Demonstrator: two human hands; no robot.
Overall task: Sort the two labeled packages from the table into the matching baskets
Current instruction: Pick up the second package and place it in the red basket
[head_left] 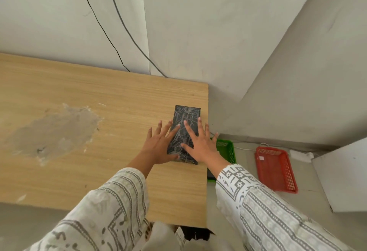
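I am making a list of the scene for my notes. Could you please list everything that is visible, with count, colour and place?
package: one, black with shiny wrap, on the table near its right edge, under both hands
table: one, light wood with a grey worn patch at the left, against the wall
green basket: one, green, on the floor just right of the table, partly hidden
red basket: one, red, on the floor right of the green basket
cables: two, dark, running down the wall
white panel: one, white, far right
left hand: one, flat with fingers spread on the package's left side
right hand: one, flat with fingers spread on its right side
sleeves: two, white patterned
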